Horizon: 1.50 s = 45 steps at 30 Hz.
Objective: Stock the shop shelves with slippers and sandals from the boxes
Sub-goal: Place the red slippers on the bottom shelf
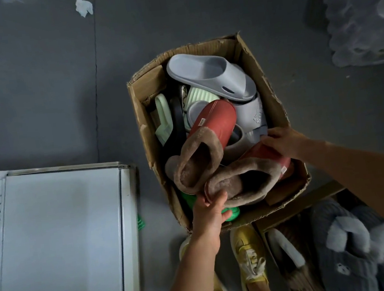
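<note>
An open cardboard box (275, 101) stands on the dark floor, filled with several slippers. On top lie two red slippers with brown fur lining, one (210, 123) pointing up and away, the other (241, 178) lying across the box's near side. My left hand (210, 212) grips the heel rim of the near red slipper. My right hand (280, 141) holds its red toe end at the box's right wall. A grey slide (209, 75) sits at the far end, with pale green slippers (163, 117) at the left.
A white metal shelf (63, 245) with a perforated back panel lies at lower left. A second box (281, 214) at lower right holds grey plush slippers (351, 251). My feet in yellow shoes (249, 254) stand below the box. Bagged stock (363, 10) sits at upper right.
</note>
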Each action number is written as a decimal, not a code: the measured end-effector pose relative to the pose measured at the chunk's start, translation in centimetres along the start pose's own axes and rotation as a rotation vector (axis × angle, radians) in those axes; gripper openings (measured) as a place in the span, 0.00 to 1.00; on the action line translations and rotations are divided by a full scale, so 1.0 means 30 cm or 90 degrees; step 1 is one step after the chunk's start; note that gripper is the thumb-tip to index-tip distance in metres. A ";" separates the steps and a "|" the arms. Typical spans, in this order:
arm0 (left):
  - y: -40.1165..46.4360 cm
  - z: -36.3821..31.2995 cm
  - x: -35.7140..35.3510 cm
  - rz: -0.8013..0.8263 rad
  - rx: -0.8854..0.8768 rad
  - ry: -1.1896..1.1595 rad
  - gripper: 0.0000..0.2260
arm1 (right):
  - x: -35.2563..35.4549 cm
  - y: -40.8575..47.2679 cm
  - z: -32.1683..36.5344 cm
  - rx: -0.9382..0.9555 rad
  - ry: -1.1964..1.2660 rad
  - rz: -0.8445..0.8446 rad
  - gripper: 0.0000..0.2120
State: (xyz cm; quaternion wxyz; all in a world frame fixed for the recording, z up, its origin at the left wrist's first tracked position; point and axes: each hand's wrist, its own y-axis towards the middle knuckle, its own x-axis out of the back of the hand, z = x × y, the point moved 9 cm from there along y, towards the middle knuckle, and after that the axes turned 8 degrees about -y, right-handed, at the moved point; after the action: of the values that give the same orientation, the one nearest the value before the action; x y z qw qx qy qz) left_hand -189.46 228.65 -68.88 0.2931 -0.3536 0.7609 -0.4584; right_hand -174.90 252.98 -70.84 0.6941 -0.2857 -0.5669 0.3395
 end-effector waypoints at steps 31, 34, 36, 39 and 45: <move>-0.113 -0.005 0.139 -0.149 -0.095 -0.256 0.22 | -0.026 -0.117 0.385 -0.021 0.405 -0.020 0.21; -0.140 0.022 0.199 -0.142 -0.078 -0.294 0.19 | -0.081 -0.178 0.312 -0.029 0.443 0.044 0.20; -0.165 0.041 0.231 -0.127 -0.081 -0.301 0.17 | -0.098 -0.221 0.278 -0.017 0.454 0.066 0.19; -0.217 0.081 0.269 -0.109 -0.091 -0.320 0.18 | -0.123 -0.284 0.233 -0.006 0.526 0.064 0.20; -0.323 0.150 0.344 -0.069 -0.128 -0.379 0.30 | -0.323 -0.484 0.291 0.017 0.644 0.222 0.10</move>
State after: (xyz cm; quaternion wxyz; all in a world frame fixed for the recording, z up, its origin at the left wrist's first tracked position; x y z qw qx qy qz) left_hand -189.34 214.92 -63.19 0.4414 -0.5393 0.6635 -0.2722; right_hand -182.55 236.58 -63.56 0.8174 -0.4949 -0.1014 0.2771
